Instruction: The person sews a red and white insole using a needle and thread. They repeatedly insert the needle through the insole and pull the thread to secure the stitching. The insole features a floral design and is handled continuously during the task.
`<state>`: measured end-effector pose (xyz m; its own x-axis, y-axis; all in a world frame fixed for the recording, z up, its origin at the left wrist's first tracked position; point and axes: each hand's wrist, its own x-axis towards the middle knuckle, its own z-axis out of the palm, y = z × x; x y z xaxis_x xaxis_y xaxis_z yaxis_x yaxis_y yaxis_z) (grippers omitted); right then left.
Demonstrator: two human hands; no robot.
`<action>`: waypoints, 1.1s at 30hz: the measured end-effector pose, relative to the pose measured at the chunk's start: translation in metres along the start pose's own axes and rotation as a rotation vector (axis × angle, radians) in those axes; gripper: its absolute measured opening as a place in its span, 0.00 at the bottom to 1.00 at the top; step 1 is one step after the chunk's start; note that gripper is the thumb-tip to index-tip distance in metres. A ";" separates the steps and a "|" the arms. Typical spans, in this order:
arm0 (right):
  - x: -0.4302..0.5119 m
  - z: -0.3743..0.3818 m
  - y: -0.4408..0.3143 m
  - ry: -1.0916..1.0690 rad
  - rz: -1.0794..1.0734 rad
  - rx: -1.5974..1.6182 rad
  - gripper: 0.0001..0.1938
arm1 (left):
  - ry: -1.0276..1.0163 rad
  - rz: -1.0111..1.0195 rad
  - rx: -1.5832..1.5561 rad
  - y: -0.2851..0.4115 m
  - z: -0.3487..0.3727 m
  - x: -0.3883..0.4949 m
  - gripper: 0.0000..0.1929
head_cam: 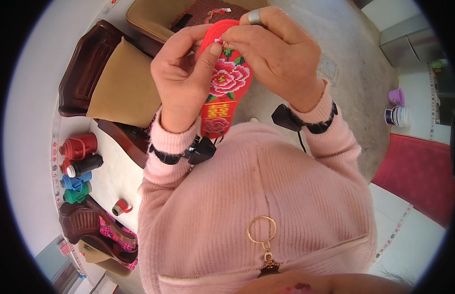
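Observation:
A red embroidered insole [227, 79] with pink flowers, green leaves and yellow characters is held up in front of my chest, its rounded end upward. My left hand [189, 70] grips its left edge near that end, the thumb lying on the embroidered face. At the right, my right hand [275, 51] has its thumb and forefinger pinched together against the upper part of the face, beside the left thumb tip. A short bit of dark red thread shows by the fingertips. Whether a needle is between them cannot be seen. A wide silver ring is on the right hand.
A tan cushion [126, 88] leans on a dark wooden chair at the left. Beyond the hands, a tan seat [150, 18] bears a woven cloth and a dark flat object. Several vacuum flasks stand by the left wall. A purple bucket [396, 97] and white tubs are at the right.

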<state>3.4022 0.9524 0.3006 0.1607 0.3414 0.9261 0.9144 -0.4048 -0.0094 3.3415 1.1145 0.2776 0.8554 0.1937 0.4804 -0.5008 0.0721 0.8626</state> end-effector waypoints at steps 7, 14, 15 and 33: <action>0.001 -0.037 -0.020 -0.363 0.554 0.681 0.05 | 0.050 -0.005 0.258 -0.025 -0.014 -0.001 0.06; -0.006 -0.150 0.027 0.027 0.445 1.175 0.14 | 0.431 -0.026 0.172 -0.036 -0.093 0.003 0.08; -0.007 -0.172 0.035 0.023 0.426 1.199 0.10 | 0.466 -0.013 0.211 -0.037 -0.105 0.002 0.09; -0.015 -0.169 0.025 0.382 0.499 0.549 0.05 | 0.468 -0.008 -0.057 -0.032 -0.115 0.012 0.07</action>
<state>3.3595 0.7936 0.3501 0.5480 -0.1199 0.8278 0.8365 0.0729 -0.5431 3.3525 1.2276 0.2379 0.7142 0.6123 0.3392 -0.5118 0.1261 0.8498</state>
